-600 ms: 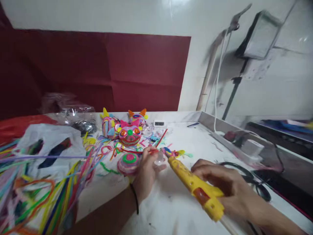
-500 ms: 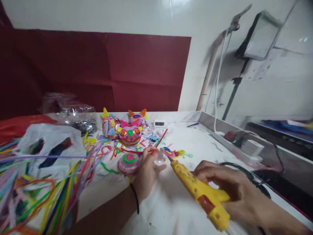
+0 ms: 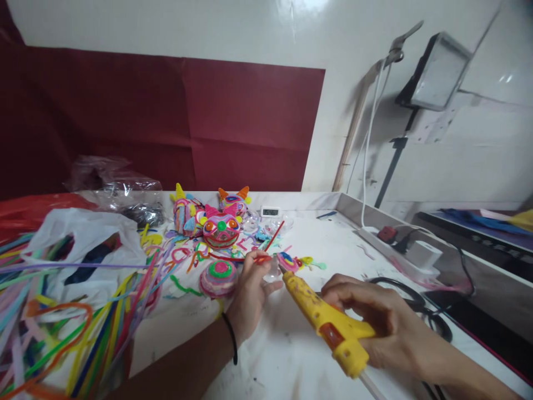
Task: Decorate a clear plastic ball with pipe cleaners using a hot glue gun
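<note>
Since half a second ago, nozzle of the yellow plastic hot-glue gun (image 3: 322,322) has swung forward and left, tip now just beside the small clear plastic dome (image 3: 273,268); gun body sits higher and nearer the desk's middle than before.

Right hand (image 3: 375,325) is wrapped around the gun's grip, fingers curled closed, index finger lying along the barrel side. A pale glue stick pokes out of the rear toward the near edge.

Left hand (image 3: 250,289) is pinched closed on the clear dome and a thin red pipe cleaner (image 3: 272,239), which slants up and away toward the desk's far edge. Black band on that wrist.

Handling, as judged: dome looks light, smooth, likely slippery and easily dented, best held by its rim, fingers clear of the hot tip. Pipe cleaner is fuzzy wire, light, bends and keeps shape; grip close to the joint. Gun is rigid, moderately weighted, hot at the nozzle, so take it by the handle only.

Around them on the white desk (image 3: 291,355):
- pink wound disc with green centre (image 3: 219,276), just left of the left hand
- pink pipe-cleaner cat face (image 3: 220,229) toward the far edge
- heap of loose coloured pipe cleaners (image 3: 62,322) along the left edge
- black cable (image 3: 416,303) near the right edge
</note>
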`<state>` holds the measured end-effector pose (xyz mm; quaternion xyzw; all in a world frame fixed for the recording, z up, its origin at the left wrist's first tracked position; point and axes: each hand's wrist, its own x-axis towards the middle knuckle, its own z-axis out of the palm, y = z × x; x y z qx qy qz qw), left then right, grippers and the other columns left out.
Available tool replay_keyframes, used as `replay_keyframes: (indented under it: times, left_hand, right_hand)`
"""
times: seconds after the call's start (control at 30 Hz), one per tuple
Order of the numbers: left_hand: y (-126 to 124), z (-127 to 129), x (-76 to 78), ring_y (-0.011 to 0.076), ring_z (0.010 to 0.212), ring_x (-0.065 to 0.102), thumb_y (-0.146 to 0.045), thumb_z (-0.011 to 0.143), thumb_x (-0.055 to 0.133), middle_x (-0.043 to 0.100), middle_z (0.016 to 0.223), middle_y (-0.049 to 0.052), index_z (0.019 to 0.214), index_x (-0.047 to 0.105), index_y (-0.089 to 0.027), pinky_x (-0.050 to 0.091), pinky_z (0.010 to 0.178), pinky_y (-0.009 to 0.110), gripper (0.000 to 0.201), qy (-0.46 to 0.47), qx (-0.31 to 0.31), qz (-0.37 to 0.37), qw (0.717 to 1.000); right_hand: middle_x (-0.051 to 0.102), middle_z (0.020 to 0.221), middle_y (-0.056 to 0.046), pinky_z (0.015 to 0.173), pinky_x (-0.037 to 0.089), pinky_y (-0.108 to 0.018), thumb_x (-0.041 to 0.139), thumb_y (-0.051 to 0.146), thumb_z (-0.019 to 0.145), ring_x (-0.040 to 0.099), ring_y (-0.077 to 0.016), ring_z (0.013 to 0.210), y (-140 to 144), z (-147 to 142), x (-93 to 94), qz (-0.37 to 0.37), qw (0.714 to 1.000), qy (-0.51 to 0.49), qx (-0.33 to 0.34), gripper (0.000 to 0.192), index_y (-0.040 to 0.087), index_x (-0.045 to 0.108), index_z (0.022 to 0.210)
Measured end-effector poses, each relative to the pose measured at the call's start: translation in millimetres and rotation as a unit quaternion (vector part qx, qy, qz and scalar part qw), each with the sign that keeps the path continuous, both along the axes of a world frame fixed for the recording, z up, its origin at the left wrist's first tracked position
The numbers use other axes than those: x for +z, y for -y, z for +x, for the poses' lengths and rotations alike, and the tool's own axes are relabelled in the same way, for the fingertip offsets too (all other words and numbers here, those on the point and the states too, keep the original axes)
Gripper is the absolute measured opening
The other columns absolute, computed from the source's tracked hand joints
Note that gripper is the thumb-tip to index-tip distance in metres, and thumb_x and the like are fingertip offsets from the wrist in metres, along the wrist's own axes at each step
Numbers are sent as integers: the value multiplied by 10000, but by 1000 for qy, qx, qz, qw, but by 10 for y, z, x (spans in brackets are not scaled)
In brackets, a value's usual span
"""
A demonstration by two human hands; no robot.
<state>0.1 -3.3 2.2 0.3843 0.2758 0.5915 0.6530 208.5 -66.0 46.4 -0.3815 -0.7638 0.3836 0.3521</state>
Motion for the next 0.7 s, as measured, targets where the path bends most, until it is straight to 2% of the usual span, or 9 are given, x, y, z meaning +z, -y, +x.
replay_keyframes:
  times: [0.5,0.7]
  left_hand:
    - [-15,-16,-66,171,940,547,-299,819,557,557,995,19,969,498,-270,481,783,305,164,-46,-3,43,998]
    - [-18,-23,-78,171,912,550,-311,819,567,551,949,15,968,510,-266,485,792,312,166,-57,1,55,997]
  right_hand:
    - [583,855,-14,693,405,-258,714,294,767,524,-168,781,13,-59,-15,-34,999,1,-28,126,235,676,872]
    - [574,842,-15,669,404,-256,738,320,746,526,-167,765,10,-39,-37,-50,998,-8,-34,177,230,681,887]
